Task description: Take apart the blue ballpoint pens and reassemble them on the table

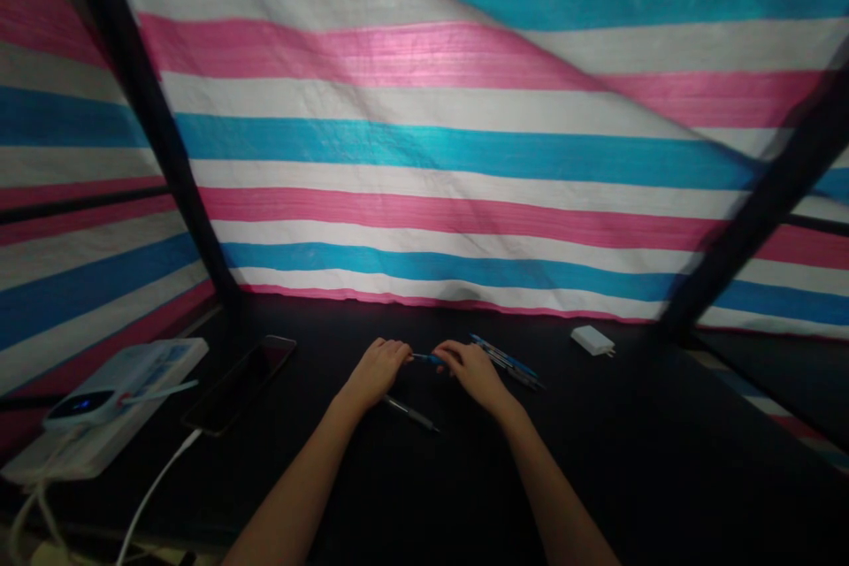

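Over the black table, my left hand (383, 369) and my right hand (470, 367) face each other with a blue pen (430, 359) between them. The left fingers are closed around the pen's thin, pale end. Thumb and fingers of my right hand pinch its blue part. My fingers hide both ends, so I cannot tell whether it is whole or in parts. A dark pen (412, 413) with a clear section lies just below my left hand, partly behind the wrist. Beside my right hand, several blue and dark pens (508, 360) lie together at a slant.
A white charger plug (592, 340) sits at the back right. To the left lies a phone (240, 385) with a white cable (157, 485). Farther left, a device with a lit display (80, 407) rests on a white box (110, 451). Striped sheeting (424, 208) and dark posts (149, 106) enclose the table.
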Demonstrator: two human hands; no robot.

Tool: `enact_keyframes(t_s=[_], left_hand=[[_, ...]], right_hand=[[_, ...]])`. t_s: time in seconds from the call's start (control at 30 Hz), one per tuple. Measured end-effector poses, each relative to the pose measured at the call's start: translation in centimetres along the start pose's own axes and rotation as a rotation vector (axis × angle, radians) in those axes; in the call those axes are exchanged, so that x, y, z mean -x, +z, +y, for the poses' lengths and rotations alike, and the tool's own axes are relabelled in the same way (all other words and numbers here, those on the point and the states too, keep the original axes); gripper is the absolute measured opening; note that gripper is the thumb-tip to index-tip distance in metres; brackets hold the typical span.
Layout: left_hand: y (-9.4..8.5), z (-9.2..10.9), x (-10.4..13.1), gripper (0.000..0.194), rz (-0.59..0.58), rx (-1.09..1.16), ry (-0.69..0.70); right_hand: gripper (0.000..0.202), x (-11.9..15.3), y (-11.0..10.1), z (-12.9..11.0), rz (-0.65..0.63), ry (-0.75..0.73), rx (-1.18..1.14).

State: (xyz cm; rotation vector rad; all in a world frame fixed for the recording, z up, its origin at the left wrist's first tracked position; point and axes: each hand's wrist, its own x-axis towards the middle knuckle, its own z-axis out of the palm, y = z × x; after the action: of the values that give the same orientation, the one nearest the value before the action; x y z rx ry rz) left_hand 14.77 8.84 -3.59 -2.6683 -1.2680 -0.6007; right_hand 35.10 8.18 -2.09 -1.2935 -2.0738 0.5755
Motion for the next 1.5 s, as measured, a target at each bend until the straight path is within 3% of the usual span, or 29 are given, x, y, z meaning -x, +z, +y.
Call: enact_keyframes(t_s=[0.07,0.2,0.37,0.43,0.6,0.8,1.03,1.2,1.27,1.4,1.5], left_hand=[[0.0,0.0,0.0,0.012,0.001,0.0,-0.002],[0.0,0.0,-0.1,0.011,0.008,0.009,0.003],[-0.1,0.1,-0.1,0.013,0.03,0.016,-0.007],[-0.1,0.2,-0.1,0.013,0.037,0.02,0.002],[0.0,0.1,-0.2,0.013,0.07,0.003,0.044],[-0.1,0.0,-0.1,0.014,0.081,-0.019,0.065],[-0.2,0.0,0.0,0.015,0.081,0.023,0.107],[0.0,0.2,0.0,0.016,0.089,-0.006,0.137],[0.1,0.5,-0.1,0.017,0.058,-0.019,0.14],[-0.1,0.6,-0.3,0.024,0.091,0.016,0.031],[-0.9,-0.3,-0.3,0.036,0.198,0.075,-0.151]], right_hand=[[0.024,0.0,0.1,0.0,0.028,-0.04,-0.009],[0.022,0.0,0.2,-0.2,-0.043,-0.027,0.008],[0.025,0.0,0.1,-0.6,0.065,-0.076,0.026],[0.019,0.0,0.1,-0.7,0.025,-0.082,0.064],[0.041,0.1,0.2,-0.7,-0.037,0.017,0.131],[0.022,0.1,0.2,-1.0,-0.03,-0.027,0.097],[0.031,0.2,0.5,-1.1,-0.121,0.029,0.214],[0.027,0.4,1.6,-1.8,0.013,-0.111,0.234],[0.031,0.4,2.1,-1.9,0.008,-0.159,0.181],[0.032,0.4,2.0,-1.2,-0.101,-0.089,0.222],[0.033,0.2,1.0,-0.1,-0.045,0.003,0.326]])
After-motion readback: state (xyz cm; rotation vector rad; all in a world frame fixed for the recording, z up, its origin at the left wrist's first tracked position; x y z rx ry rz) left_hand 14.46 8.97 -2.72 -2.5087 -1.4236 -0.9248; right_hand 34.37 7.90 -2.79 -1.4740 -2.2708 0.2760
